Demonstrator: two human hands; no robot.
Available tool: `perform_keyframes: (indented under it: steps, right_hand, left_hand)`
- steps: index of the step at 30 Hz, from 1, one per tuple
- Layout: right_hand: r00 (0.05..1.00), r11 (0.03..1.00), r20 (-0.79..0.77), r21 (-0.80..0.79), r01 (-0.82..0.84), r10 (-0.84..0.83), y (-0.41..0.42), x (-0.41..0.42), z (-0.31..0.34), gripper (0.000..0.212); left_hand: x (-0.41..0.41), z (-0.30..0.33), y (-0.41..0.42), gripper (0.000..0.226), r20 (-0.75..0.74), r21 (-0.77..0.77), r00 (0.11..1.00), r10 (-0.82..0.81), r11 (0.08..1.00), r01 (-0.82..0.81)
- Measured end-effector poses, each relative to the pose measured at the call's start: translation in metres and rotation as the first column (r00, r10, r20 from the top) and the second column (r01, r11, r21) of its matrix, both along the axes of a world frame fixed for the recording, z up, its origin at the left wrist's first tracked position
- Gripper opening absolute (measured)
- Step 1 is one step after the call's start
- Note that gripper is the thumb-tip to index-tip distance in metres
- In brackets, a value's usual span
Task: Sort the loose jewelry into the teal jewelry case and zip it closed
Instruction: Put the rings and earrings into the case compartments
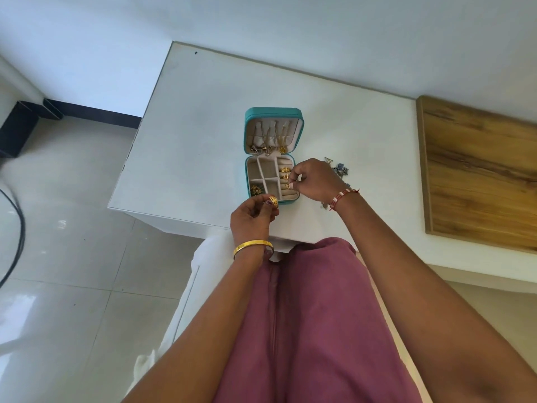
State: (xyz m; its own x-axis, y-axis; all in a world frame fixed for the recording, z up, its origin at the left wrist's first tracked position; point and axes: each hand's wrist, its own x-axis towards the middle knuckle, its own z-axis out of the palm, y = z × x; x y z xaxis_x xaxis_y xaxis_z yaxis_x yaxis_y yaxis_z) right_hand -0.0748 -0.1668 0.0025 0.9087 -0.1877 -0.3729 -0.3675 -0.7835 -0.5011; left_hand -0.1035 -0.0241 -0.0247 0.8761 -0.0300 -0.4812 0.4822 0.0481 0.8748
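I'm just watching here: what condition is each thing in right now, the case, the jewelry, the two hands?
Case: open, lid laid back, unzipped.
Necklaces: hanging in the lid.
Rings: seated in the ring rolls.
Left hand: pinching a gold ring beside the case.
Right hand: pressing a small ring into the rolls.
Loose jewelry: on the table, right of the case, not yet sorted.
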Motion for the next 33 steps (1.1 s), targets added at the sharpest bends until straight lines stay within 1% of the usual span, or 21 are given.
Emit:
perform_keyframes:
  steps: [10, 12, 17, 23, 27, 30, 33]
  right_hand:
    - [0.990, 0.996, -0.122, 0.065, -0.058, 0.066, -0.005, 0.013, 0.005, 0.016]
    - [0.989, 0.995, -0.132, 0.091, -0.046, 0.058, -0.006, 0.016, 0.006, 0.016]
    - [0.999, 0.989, -0.016, 0.143, 0.047, -0.045, -0.011, 0.014, 0.001, 0.009]
    - [0.992, 0.979, 0.026, 0.170, 0.115, -0.121, -0.010, 0.006, -0.011, 0.005]
    - [0.979, 0.973, 0.091, 0.164, 0.165, -0.181, -0.004, 0.002, -0.015, 0.013]
    - [0.954, 0.956, 0.152, 0.178, 0.231, -0.259, -0.001, -0.004, -0.018, 0.011]
    - [0.891, 0.917, 0.253, 0.237, 0.320, -0.376, 0.003, -0.016, -0.016, 0.006]
  left_hand:
    - [-0.001, -0.002, -0.001, 0.012, -0.008, 0.033, 0.999, -0.033, 0.999, 0.033]
    - [-0.001, 0.000, -0.001, 0.012, -0.008, 0.034, 0.999, -0.034, 0.999, 0.034]
    - [-0.001, 0.000, -0.002, 0.011, -0.012, 0.042, 0.999, -0.041, 0.998, 0.041]
    - [-0.001, -0.002, -0.002, 0.011, -0.008, 0.051, 0.999, -0.047, 0.998, 0.048]
    - [0.000, -0.003, -0.002, 0.011, -0.010, 0.053, 0.999, -0.045, 0.998, 0.046]
    - [-0.001, -0.001, -0.002, 0.011, -0.019, 0.033, 0.999, -0.038, 0.999, 0.039]
    - [0.001, 0.000, -0.003, 0.010, -0.050, -0.007, 0.999, -0.013, 1.000, 0.012]
